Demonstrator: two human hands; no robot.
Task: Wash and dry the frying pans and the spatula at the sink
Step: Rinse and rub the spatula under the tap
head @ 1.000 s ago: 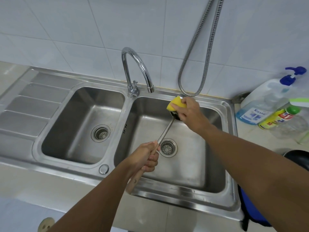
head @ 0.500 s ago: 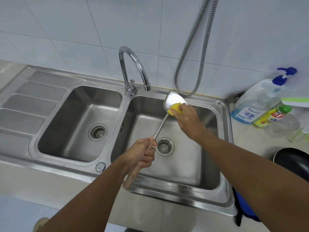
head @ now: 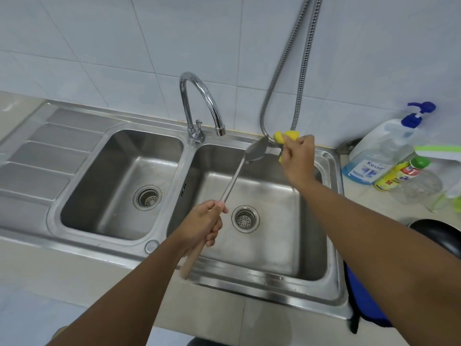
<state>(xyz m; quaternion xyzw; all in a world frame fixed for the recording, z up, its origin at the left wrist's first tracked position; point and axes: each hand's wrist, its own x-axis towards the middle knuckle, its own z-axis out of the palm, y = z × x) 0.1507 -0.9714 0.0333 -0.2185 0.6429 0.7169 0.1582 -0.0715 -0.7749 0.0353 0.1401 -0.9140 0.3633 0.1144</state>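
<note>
Half a second ago my right hand (head: 298, 161) held the yellow sponge (head: 287, 136) low on the spatula's blade, whose pale face was turned toward me. Now the sponge has slid out to the blade's far tip, further right of the faucet (head: 199, 106), and the blade shows me a darker, narrower side. It is blurred, so I cannot tell whether sponge and metal touch. My right fingers are curled and pinch the folded sponge, with yellow showing above and below my knuckles.

My left hand (head: 204, 226) has hardly shifted. Its fingers wrap the spatula (head: 233, 183) where the metal shaft meets the wooden grip, and the grip's end pokes out beneath my palm. The spatula slants up over the basin (head: 262, 245) right of the faucet, above its drain (head: 245, 218).

Left of the faucet lie the second basin (head: 112, 183) and, beyond it, the ribbed draining board (head: 37, 158). A metal hose (head: 282, 71) loops down the tiled wall just right of the faucet, behind the sponge. Far to the right stand a pump soap bottle (head: 369, 161) and a yellow bottle (head: 396, 176). Nearer me than those, a black frying pan (head: 439, 236) sits on the counter, with my right forearm across part of it. A blue cloth (head: 359, 295) hangs below that forearm.
</note>
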